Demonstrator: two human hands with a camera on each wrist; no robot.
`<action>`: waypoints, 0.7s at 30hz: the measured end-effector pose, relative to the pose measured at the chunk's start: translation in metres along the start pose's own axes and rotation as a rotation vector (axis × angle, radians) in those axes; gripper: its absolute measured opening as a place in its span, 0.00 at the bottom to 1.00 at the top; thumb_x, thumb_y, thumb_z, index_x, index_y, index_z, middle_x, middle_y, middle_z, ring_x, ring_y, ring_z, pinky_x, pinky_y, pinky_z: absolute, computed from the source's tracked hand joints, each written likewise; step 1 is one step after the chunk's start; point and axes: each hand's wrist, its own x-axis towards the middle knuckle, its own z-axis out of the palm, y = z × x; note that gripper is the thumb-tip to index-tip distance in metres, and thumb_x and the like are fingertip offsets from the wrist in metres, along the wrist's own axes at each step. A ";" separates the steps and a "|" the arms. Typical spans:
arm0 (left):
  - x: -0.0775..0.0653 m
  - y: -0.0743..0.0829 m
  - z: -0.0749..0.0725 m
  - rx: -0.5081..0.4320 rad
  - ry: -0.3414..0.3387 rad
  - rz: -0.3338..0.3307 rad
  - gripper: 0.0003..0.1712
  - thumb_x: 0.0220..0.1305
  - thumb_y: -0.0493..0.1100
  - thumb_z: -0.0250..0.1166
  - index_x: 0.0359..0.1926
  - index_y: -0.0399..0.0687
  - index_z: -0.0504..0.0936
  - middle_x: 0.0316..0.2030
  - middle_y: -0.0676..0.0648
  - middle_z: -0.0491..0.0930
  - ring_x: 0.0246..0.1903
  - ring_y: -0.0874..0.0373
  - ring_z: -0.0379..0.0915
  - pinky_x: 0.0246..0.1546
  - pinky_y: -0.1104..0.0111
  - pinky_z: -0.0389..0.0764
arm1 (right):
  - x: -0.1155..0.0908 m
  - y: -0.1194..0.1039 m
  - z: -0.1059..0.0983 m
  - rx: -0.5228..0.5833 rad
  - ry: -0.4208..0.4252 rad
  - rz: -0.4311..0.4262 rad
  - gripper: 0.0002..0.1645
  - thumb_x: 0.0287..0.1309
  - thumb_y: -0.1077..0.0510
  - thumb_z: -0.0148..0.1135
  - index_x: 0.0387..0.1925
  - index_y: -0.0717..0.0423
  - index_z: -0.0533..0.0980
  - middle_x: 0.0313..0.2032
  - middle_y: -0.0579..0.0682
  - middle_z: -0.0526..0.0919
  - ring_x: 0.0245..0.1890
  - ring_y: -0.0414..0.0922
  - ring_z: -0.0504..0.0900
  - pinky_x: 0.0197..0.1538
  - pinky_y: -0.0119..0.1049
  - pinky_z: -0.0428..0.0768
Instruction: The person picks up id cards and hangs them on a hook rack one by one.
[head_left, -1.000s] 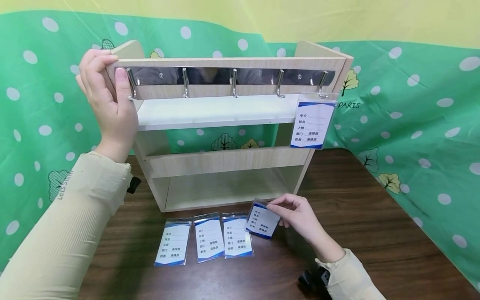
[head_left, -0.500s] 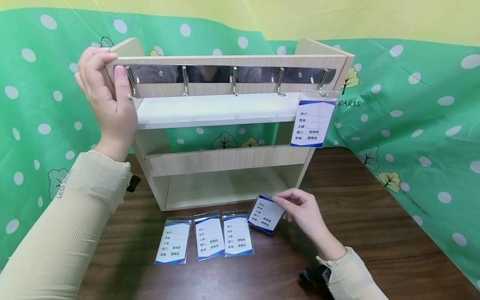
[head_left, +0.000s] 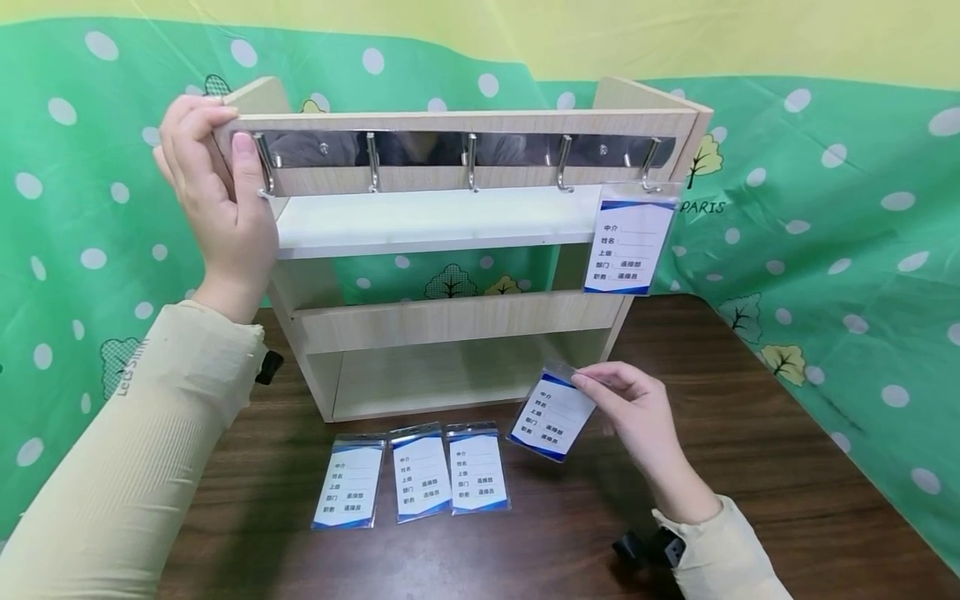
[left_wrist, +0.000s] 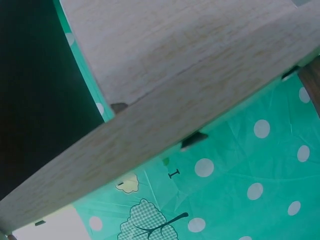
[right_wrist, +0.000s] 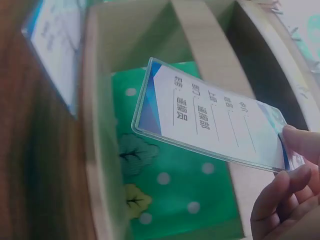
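My left hand (head_left: pixel 221 196) grips the upper left corner of the wooden shelf unit (head_left: pixel 450 325), its thumb on the front beside the leftmost hook. Between thumb and fingers, my right hand (head_left: pixel 633 408) pinches the top edge of a badge (head_left: pixel 553 417) in a clear sleeve, tilted and held above the table. The right wrist view shows the same badge (right_wrist: pixel 210 117) with its printed side visible. Another badge (head_left: pixel 630 242) hangs from the rightmost hook (head_left: pixel 650 165). Three more badges (head_left: pixel 348 483) lie in a row on the table, left of the held one.
A metal strip (head_left: pixel 420 150) with several hooks runs along the unit's upper front board. The unit stands on a dark wooden table (head_left: pixel 750 458). Behind hangs a green and yellow cloth (head_left: pixel 825 208) with dots. A shelf panel (left_wrist: pixel 165 105) fills much of the left wrist view.
My right hand has moved right and slightly up with the badge, drawing it away from the row on the table. My left hand keeps its grip on the shelf corner.
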 end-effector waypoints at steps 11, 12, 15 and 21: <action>0.000 0.001 0.000 0.007 -0.004 -0.005 0.13 0.67 0.43 0.51 0.49 0.46 0.76 0.52 0.59 0.71 0.61 0.65 0.62 0.66 0.70 0.50 | 0.000 -0.021 -0.014 0.066 0.084 -0.029 0.06 0.61 0.62 0.65 0.39 0.60 0.83 0.30 0.38 0.87 0.13 0.42 0.66 0.16 0.37 0.65; 0.000 0.001 0.000 0.008 -0.006 -0.006 0.14 0.66 0.43 0.51 0.49 0.47 0.76 0.53 0.59 0.71 0.61 0.66 0.62 0.66 0.70 0.50 | 0.000 -0.023 -0.015 0.075 0.090 -0.032 0.06 0.61 0.62 0.66 0.39 0.60 0.83 0.30 0.39 0.87 0.12 0.42 0.66 0.16 0.38 0.65; 0.000 0.000 0.000 0.005 -0.008 -0.008 0.14 0.66 0.44 0.50 0.49 0.47 0.76 0.53 0.59 0.70 0.60 0.66 0.62 0.66 0.70 0.51 | 0.003 -0.031 -0.019 0.070 0.090 -0.046 0.07 0.60 0.61 0.66 0.39 0.59 0.83 0.31 0.39 0.88 0.13 0.43 0.67 0.16 0.37 0.65; 0.000 -0.003 0.000 0.005 -0.010 -0.002 0.14 0.66 0.45 0.51 0.49 0.47 0.76 0.53 0.59 0.70 0.60 0.66 0.62 0.67 0.70 0.51 | 0.012 -0.050 -0.026 0.072 0.068 -0.113 0.07 0.59 0.62 0.67 0.40 0.58 0.83 0.31 0.41 0.88 0.12 0.44 0.65 0.16 0.38 0.63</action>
